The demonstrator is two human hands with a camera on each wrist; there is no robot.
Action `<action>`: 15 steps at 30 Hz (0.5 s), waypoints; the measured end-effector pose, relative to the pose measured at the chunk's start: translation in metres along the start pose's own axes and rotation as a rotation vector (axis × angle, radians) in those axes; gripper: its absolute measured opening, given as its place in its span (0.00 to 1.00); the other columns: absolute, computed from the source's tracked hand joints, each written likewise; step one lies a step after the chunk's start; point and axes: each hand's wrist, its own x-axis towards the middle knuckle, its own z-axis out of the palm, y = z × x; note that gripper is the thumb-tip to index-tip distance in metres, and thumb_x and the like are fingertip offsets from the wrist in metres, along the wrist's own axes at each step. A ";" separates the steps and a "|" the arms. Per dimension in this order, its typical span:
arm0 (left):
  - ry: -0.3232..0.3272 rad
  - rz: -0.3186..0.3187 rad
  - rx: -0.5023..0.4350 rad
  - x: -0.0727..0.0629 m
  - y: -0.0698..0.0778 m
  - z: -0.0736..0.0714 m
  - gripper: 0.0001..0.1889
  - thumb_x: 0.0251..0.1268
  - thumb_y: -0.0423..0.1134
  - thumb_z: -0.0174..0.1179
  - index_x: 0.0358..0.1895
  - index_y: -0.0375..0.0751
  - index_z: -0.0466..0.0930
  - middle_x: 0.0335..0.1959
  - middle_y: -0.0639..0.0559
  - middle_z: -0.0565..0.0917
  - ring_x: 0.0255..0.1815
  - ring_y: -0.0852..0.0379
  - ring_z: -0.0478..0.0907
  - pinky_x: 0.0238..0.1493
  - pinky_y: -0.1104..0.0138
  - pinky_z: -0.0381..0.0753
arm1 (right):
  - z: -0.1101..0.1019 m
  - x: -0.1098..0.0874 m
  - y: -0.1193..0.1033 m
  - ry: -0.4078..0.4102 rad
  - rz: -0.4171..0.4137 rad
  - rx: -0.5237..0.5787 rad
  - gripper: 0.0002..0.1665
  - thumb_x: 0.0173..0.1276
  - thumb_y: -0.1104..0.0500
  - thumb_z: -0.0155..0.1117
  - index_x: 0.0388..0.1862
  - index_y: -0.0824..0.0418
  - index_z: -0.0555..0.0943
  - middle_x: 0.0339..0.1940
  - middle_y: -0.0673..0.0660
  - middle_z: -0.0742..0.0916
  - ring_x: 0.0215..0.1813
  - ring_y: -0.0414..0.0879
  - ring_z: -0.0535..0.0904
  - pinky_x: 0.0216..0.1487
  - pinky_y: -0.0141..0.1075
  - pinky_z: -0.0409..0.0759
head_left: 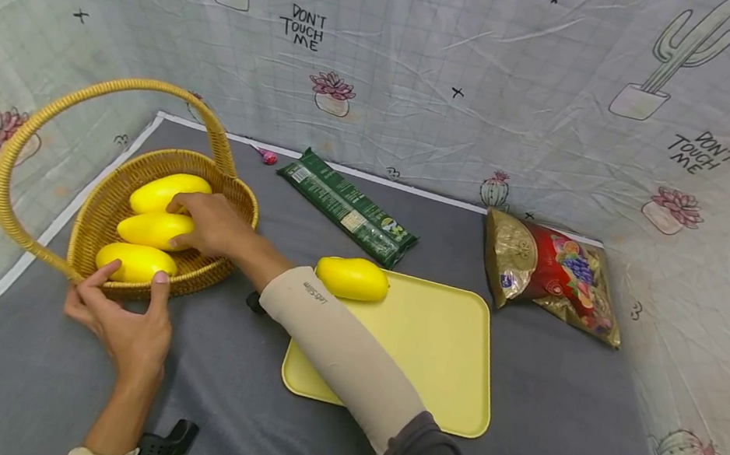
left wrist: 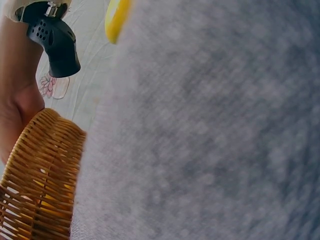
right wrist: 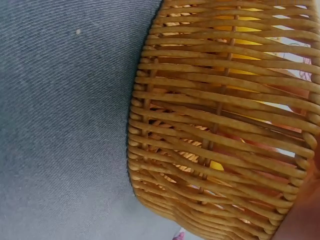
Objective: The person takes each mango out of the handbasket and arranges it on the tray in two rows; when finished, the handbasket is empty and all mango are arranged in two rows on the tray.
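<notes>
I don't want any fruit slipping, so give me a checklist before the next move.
1. Left hand on basket: ok, at its near rim.
2. Right hand free: not ok, its fingers are on the middle fruit.
3. Handle clear of the right hand: ok, a gap shows in the head view.
4. Fourth fruit in basket: not ok, it lies on the tray.
5. Basket fruit seated firmly: cannot tell, undersides hidden.

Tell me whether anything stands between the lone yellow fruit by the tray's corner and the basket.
Yes: the right forearm reaches across to the basket, just left of the lone yellow fruit in the head view. Nothing else visibly intervenes.
</notes>
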 end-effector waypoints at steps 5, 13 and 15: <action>0.003 -0.001 0.003 0.000 0.001 0.000 0.30 0.68 0.42 0.70 0.69 0.47 0.68 0.78 0.47 0.48 0.82 0.55 0.48 0.80 0.58 0.49 | -0.002 -0.006 0.000 0.032 -0.022 -0.020 0.33 0.70 0.43 0.75 0.72 0.45 0.80 0.68 0.40 0.84 0.68 0.36 0.78 0.68 0.25 0.70; 0.008 0.003 -0.004 -0.001 0.003 0.000 0.30 0.68 0.41 0.70 0.69 0.46 0.69 0.77 0.47 0.48 0.82 0.55 0.49 0.82 0.59 0.48 | -0.008 -0.020 0.008 0.109 -0.099 -0.035 0.33 0.70 0.43 0.75 0.71 0.48 0.81 0.67 0.43 0.86 0.67 0.37 0.79 0.70 0.27 0.68; 0.011 0.007 -0.002 -0.001 0.001 0.000 0.30 0.68 0.41 0.70 0.69 0.46 0.69 0.77 0.47 0.48 0.82 0.55 0.48 0.82 0.60 0.47 | -0.009 -0.025 0.011 0.143 -0.123 -0.018 0.33 0.70 0.44 0.75 0.72 0.50 0.81 0.67 0.44 0.86 0.67 0.38 0.79 0.70 0.27 0.69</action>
